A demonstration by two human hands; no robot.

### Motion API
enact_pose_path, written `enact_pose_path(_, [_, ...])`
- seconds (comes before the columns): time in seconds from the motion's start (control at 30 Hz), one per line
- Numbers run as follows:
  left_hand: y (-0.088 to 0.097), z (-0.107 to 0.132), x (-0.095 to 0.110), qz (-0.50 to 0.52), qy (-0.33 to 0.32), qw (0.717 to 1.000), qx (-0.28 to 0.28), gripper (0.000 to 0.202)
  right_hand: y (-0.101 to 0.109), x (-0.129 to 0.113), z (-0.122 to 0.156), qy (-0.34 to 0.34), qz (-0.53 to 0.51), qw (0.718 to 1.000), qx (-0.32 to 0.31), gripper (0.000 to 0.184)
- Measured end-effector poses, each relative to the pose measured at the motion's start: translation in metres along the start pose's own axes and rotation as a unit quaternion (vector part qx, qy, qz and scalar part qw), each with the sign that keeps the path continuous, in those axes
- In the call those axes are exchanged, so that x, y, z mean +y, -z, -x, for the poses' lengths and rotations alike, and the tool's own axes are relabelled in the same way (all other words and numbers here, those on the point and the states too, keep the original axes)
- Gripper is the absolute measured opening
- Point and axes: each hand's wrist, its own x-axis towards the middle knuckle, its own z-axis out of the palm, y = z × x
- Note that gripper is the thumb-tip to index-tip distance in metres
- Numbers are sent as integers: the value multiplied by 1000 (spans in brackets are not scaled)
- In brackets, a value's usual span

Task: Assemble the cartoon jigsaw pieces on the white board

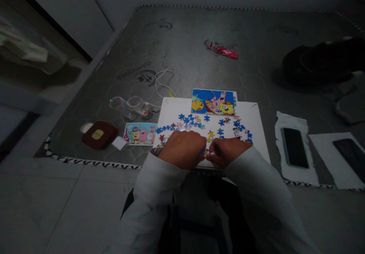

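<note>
My left hand (184, 147) and my right hand (228, 150) meet low over a white board (251, 113). Between their fingertips is a small blue and yellow jigsaw puzzle piece (206, 153), gripped from both sides; the fingers partly cover it. Loose blue jigsaw pieces (188, 120) lie scattered beyond my left hand, and more pieces (238, 124) lie beyond my right. A few yellow ones (211, 134) are just past my fingertips. At the board's far edge rests a picture card (213, 102) with cartoon figures in a boat.
Left of the board lie a second cartoon card (139, 134), a white cube-like block (119, 143), a dark red box (99, 135) and clear plastic containers (135, 107). Two phones (295, 147) rest on white paper at right. Farther back are a red packet (222, 50) and a dark object (310, 64).
</note>
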Motion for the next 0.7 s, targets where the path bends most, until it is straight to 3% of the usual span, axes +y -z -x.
enact_pose_path(0.37, [-1,3,-9,-9,8,1000,-3,23,-1,13,-1,35,-9,999,-13,21])
enact_pose_path(0.7, [-2,4,-8,-22,-10,1000,4,23,1,8,0,13,16,999,-27,23])
